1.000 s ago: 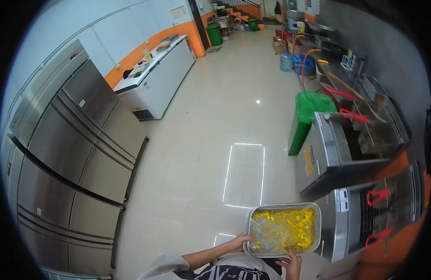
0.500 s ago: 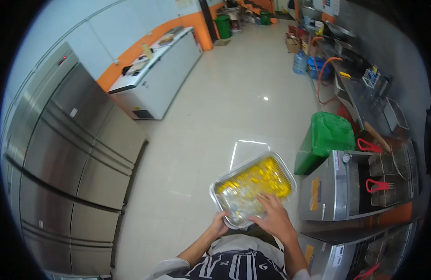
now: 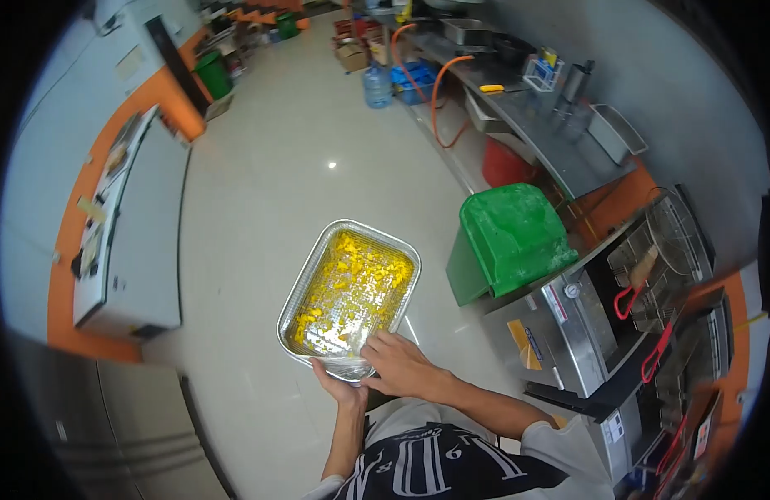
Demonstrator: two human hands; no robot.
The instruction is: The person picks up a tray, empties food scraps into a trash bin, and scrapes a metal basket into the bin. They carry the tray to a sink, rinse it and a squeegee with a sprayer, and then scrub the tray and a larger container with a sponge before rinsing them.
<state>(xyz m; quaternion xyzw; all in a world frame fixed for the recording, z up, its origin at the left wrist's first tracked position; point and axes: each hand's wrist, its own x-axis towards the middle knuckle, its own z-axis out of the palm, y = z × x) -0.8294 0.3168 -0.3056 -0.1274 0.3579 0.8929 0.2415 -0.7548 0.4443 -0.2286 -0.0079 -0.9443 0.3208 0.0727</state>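
Left of the green bin (image 3: 514,229), above the floor, I hold a metal tray (image 3: 305,279). It lies ahead of both hands, its long axis running away from me, the far end slanting toward the bin's side. My left hand (image 3: 345,392) grips the near rim; my right hand (image 3: 402,367), nearer the bin, curls over clear film (image 3: 343,367) there, though I cannot tell if it pinches. Yellow bits (image 3: 352,250) lie scattered in the tray. The bin's inside is hidden; beyond it stands a red bucket (image 3: 506,164).
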